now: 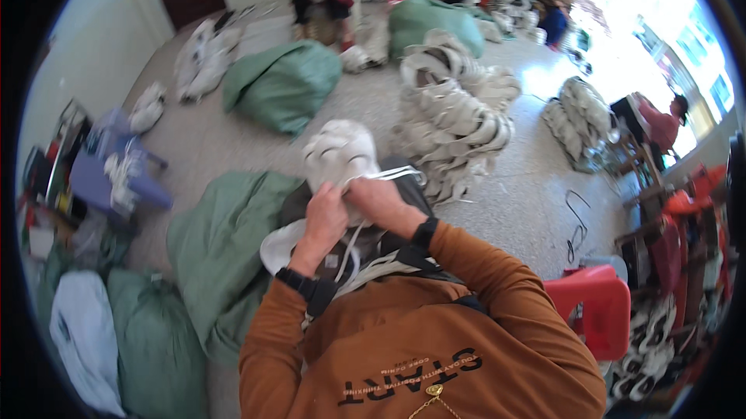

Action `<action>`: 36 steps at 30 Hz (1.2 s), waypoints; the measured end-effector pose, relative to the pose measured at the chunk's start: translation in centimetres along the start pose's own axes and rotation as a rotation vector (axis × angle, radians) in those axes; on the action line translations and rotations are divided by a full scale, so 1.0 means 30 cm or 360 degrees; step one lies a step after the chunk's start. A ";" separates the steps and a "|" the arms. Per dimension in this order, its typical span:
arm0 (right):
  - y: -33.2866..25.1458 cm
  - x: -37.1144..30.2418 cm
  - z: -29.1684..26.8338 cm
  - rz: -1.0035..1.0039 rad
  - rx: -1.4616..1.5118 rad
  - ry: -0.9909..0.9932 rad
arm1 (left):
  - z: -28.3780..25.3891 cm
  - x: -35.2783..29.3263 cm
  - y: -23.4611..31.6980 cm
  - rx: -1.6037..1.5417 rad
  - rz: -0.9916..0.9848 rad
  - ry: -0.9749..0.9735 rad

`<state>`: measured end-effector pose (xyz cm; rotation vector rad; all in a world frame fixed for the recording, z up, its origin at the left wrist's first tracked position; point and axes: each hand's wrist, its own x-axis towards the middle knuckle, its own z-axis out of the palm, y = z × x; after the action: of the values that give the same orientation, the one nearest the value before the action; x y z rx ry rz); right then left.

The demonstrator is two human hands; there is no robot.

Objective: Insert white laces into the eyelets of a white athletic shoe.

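A white shoe upper lies across my lap, its rounded end pointing away from me. My left hand is closed, its fingers pinching the near part of the upper. Right beside it, my right hand is closed in a pinch on a white shoelace, with loops or ends sticking out to the right. Another strand of lace hangs down between my wrists. The fingertips are partly hidden by the hands themselves. A further white piece lies by my left wrist, and a bundle of laces rests at my waist.
Stacked white shoe uppers stand ahead on the floor. Green sacks lie ahead and to my left. A purple stool with laces on it is at the left, a red stool at the right. Several people sit farther off.
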<state>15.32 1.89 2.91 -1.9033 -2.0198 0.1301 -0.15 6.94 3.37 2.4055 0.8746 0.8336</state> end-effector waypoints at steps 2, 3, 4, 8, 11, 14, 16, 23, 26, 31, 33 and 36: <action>0.024 -0.012 0.023 -0.0204 0.0074 0.0261 | 0.027 -0.011 -0.016 -0.0068 0.0024 0.0147; 0.029 -0.011 0.007 -0.0147 0.0105 0.0162 | 0.031 -0.011 -0.004 -0.0105 -0.0006 0.0148; 0.013 -0.016 -0.020 -0.0094 0.0136 0.0059 | 0.024 -0.019 0.003 -0.0138 -0.0040 0.0150; 0.006 -0.173 -0.138 -0.0331 0.0572 -0.0346 | 0.008 -0.043 -0.037 -0.0262 -0.0145 0.0271; 0.181 -0.349 -0.209 0.0115 0.0679 -0.0430 | -0.002 -0.060 -0.057 -0.0290 -0.0138 0.0279; 0.629 -0.621 -0.222 0.0888 0.0132 -0.0325 | -0.009 -0.065 -0.046 -0.0369 -0.0204 0.0241; 1.062 -1.126 -0.274 0.0931 -0.0726 -0.0573 | 0.055 0.020 0.005 -0.0543 -0.0090 0.0175; 0.621 -0.795 -0.033 0.0831 0.0113 0.0058 | -0.028 -0.020 0.015 -0.0260 -0.0202 0.0202; 0.408 -0.507 -0.054 0.0463 0.0513 0.0372 | -0.008 0.037 -0.015 -0.0314 -0.0131 0.0164; 0.190 -0.213 -0.064 0.0065 0.0794 0.0443 | -0.027 0.082 -0.002 -0.0237 0.0084 -0.0158; 0.165 -0.169 -0.056 0.0073 0.0690 0.0365 | -0.061 0.076 0.017 -0.0161 0.0175 -0.0266; 0.138 -0.124 -0.067 0.0179 0.0668 0.0229 | -0.089 0.064 0.006 -0.0175 0.0389 -0.0444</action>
<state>19.98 -1.76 2.77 -1.7023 -1.6369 0.4004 -0.66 8.67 6.12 2.4826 0.4241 0.5918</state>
